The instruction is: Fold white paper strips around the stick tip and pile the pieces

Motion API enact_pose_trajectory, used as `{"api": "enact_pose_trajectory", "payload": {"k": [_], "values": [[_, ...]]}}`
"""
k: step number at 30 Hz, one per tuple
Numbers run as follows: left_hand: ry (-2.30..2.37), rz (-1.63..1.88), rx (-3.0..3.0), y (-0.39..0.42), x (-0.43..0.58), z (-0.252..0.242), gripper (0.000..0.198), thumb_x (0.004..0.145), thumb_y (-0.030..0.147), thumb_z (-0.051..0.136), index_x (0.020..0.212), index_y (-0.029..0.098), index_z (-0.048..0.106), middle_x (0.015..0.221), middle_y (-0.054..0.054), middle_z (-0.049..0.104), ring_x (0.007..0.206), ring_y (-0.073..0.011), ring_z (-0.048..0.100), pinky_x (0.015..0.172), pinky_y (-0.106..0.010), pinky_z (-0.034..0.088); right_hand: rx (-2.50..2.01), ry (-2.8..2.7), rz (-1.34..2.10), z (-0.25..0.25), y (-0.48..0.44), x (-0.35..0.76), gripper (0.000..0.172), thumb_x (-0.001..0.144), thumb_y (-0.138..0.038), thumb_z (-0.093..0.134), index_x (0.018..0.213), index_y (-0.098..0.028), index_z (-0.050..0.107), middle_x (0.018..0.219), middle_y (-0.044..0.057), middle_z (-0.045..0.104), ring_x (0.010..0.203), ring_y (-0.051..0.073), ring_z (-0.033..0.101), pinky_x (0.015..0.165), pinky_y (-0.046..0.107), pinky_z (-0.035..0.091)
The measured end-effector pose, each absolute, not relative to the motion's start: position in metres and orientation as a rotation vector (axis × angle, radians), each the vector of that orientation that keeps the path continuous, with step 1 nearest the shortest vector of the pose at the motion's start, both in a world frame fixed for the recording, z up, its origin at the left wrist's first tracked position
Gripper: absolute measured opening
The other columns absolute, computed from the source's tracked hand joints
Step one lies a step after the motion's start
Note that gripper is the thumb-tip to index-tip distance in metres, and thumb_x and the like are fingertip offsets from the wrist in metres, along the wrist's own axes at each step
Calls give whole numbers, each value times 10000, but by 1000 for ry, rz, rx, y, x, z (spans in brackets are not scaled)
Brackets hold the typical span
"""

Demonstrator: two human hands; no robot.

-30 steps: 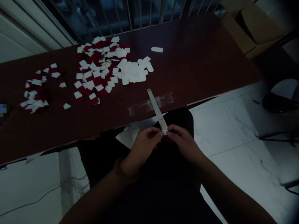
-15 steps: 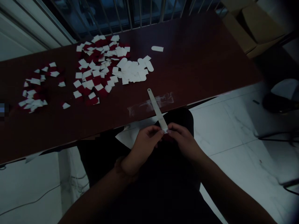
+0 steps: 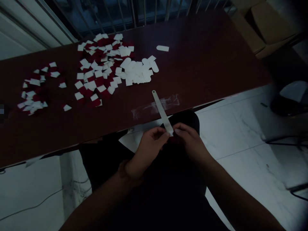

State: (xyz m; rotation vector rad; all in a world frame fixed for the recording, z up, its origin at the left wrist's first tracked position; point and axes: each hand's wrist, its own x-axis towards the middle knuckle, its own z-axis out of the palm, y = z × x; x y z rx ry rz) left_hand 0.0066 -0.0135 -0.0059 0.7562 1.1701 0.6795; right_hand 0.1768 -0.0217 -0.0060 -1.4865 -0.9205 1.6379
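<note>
Head view: I look down over the near edge of the desk [image 3: 204,64], my forearms reaching in from below.

Step in hand: judging by the pinch, I'm working a small white piece [image 3: 171,133] at the near tip of a flat pale strip [image 3: 160,110].

Left hand [image 3: 150,147]: half closed, thumb and fingers drawn together, fingertips pinching that piece from the left.

Right hand [image 3: 190,141]: curled to the same degree, fingertips meeting the piece from the right; exactly how each finger grips is too small to tell.

Things: the strip runs from the middle of the desk out past the near edge, its tip between my hands. A band of clear tape [image 3: 166,104] crosses it on the desk. A white sheet [image 3: 130,141] shows below the near edge, beneath my left hand.

Rest: red-and-white squares [image 3: 95,75] lie heaped mid-desk, a smaller scatter [image 3: 33,93] lies toward the left end, and rounded white pieces [image 3: 139,72] lie beside the heap, with one alone [image 3: 162,48] toward the far edge. Cardboard boxes [image 3: 267,25] stand past the far right corner.

Next move: this small pinch calls for steady, close fingertip work at the tip.
</note>
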Motion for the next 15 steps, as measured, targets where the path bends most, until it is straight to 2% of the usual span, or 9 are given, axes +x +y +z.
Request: {"api": "enact_pose_trajectory", "payload": {"k": [4,10,15], "values": [[1209,676,789,-12,8,-4,257,880,442,746,874,187,707,686,24,617,577,-97,523,553,-228,405,-1541,-962,1604,1,-23,176,207,935,-399,653,846,-215,680,715,-26,564,652,141,500,631,285,401],[1207,671,771,-9,8,-2,251,863,422,761,862,179,698,669,30,598,529,-78,472,511,-220,363,-1585,-1056,1546,6,-17,177,199,913,-404,703,852,-214,707,800,7,672,744,170,605,706,313,477],[1206,713,786,-2,5,-7,241,861,426,757,877,186,727,700,13,622,578,-95,524,528,-216,401,-1589,-1127,1496,7,-5,177,189,901,-397,716,849,-216,731,759,-2,666,713,162,599,686,305,477]]}}
